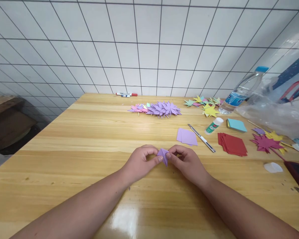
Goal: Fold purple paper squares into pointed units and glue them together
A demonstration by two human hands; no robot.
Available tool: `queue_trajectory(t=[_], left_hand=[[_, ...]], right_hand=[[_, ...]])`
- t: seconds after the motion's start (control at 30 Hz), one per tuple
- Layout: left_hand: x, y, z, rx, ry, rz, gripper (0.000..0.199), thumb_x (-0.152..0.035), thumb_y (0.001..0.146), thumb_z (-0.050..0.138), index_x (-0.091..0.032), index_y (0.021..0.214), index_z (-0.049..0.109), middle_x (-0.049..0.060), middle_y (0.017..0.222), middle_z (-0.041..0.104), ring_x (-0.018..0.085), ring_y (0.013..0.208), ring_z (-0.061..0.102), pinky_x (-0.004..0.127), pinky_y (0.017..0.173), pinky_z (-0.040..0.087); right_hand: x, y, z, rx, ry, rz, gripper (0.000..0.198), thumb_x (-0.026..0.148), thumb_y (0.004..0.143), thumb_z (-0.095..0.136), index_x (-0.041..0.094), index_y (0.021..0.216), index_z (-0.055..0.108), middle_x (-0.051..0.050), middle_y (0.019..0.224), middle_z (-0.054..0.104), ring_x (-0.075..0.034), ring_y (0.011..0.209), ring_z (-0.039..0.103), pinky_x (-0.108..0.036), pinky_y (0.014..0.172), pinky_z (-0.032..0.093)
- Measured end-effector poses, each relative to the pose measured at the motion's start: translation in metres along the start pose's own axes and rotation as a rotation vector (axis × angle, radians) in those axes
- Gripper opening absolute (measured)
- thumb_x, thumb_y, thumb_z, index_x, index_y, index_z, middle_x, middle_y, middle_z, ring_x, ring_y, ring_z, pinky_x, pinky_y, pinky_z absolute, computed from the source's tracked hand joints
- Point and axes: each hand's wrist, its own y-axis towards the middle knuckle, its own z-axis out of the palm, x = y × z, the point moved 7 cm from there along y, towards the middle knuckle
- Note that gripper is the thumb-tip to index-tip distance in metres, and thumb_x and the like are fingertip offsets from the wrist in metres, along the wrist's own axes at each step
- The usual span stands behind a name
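A small folded piece of purple paper (163, 155) is held between my two hands, just above the middle of the wooden table. My left hand (145, 162) pinches its left side between thumb and fingers. On the opposite side, my right hand (186, 162) grips the paper's right edge the same way. Creases run across the paper, and its lower end comes to a point. Beyond my right hand lie some loose purple paper squares (188, 136) and a utility knife (201, 138).
Purple paper leaves (164, 109) are heaped near the tiled wall. To the right are a glue stick (213, 126), red paper squares (233, 144), a blue paper stack (236, 125), a water bottle (241, 91), a plastic bag (271, 113) and a white cap (273, 167). A marker (126, 94) lies at the back.
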Motion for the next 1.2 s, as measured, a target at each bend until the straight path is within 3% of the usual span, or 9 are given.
queue_trajectory(t=[0.1,0.27,0.53,0.6,0.67,0.73,0.83,1.0,1.2], left_hand=[[0.003,0.000,0.001,-0.002,0.038,0.003,0.015,-0.028,0.080,0.056,-0.019,0.078,0.067,0.003,0.084,0.066,0.016,0.082,0.059,0.027,0.076,0.044],[0.001,-0.001,0.002,0.002,0.079,0.043,0.013,-0.029,0.078,0.057,-0.020,0.075,0.067,0.002,0.084,0.066,0.016,0.082,0.059,0.027,0.077,0.044],[0.004,0.000,-0.003,-0.046,-0.086,-0.038,0.021,-0.034,0.080,0.056,-0.017,0.075,0.067,0.004,0.080,0.066,0.016,0.078,0.059,0.028,0.074,0.044],[0.009,0.001,-0.011,-0.143,-0.217,-0.071,0.022,-0.035,0.079,0.057,-0.016,0.072,0.065,0.003,0.074,0.064,0.014,0.073,0.057,0.025,0.070,0.044],[0.018,0.000,-0.027,-0.347,-0.404,-0.100,0.022,-0.036,0.079,0.057,-0.016,0.073,0.061,0.000,0.067,0.058,0.010,0.064,0.053,0.021,0.062,0.042],[0.031,-0.006,-0.046,-0.622,-0.650,-0.120,0.019,-0.036,0.078,0.058,-0.017,0.078,0.055,-0.003,0.065,0.052,0.007,0.055,0.046,0.016,0.049,0.035],[0.044,-0.009,-0.056,-0.803,-0.890,-0.156,0.020,-0.029,0.073,0.063,-0.019,0.086,0.052,-0.004,0.067,0.048,0.004,0.051,0.043,0.013,0.042,0.030],[0.042,-0.011,-0.056,-0.822,-0.931,-0.169,0.043,-0.028,0.075,0.061,-0.026,0.115,0.047,-0.002,0.081,0.053,0.003,0.051,0.044,0.013,0.041,0.030],[0.035,-0.008,-0.049,-0.679,-0.784,-0.155,0.044,-0.030,0.079,0.056,-0.024,0.121,0.045,-0.002,0.074,0.051,0.005,0.051,0.043,0.015,0.043,0.031]], right_hand=[[0.000,-0.001,0.001,0.006,0.013,0.008,0.019,0.036,0.079,0.056,0.017,0.082,0.060,0.000,0.069,0.058,-0.011,0.060,0.050,-0.022,0.053,0.040],[-0.001,-0.001,-0.001,-0.010,0.008,0.021,0.021,0.035,0.079,0.057,0.016,0.068,0.056,0.001,0.063,0.056,-0.009,0.055,0.046,-0.021,0.050,0.037],[0.006,-0.002,-0.007,-0.078,-0.116,-0.079,0.022,0.037,0.081,0.054,0.017,0.075,0.062,-0.001,0.068,0.060,-0.012,0.061,0.050,-0.023,0.056,0.039],[0.012,-0.002,-0.014,-0.157,-0.229,-0.149,0.021,0.036,0.083,0.052,0.019,0.089,0.063,-0.002,0.075,0.062,-0.013,0.063,0.051,-0.024,0.056,0.040],[0.018,-0.002,-0.026,-0.274,-0.374,-0.215,0.024,0.034,0.083,0.051,0.021,0.101,0.060,-0.003,0.082,0.063,-0.014,0.066,0.052,-0.026,0.059,0.042],[0.022,-0.002,-0.038,-0.392,-0.548,-0.273,0.021,0.028,0.081,0.052,0.021,0.099,0.061,-0.005,0.089,0.063,-0.018,0.077,0.054,-0.031,0.070,0.043],[0.022,0.002,-0.050,-0.466,-0.753,-0.328,0.023,0.023,0.078,0.052,0.021,0.099,0.060,-0.006,0.101,0.063,-0.023,0.096,0.054,-0.039,0.087,0.039],[0.003,0.009,-0.068,-0.474,-1.066,-0.130,0.045,0.024,0.076,0.051,0.019,0.121,0.050,-0.010,0.127,0.053,-0.031,0.115,0.044,-0.047,0.088,0.035],[-0.007,0.012,-0.070,-0.335,-1.210,-0.034,0.031,0.036,0.082,0.049,0.026,0.109,0.061,-0.006,0.119,0.061,-0.029,0.105,0.053,-0.046,0.081,0.033]])
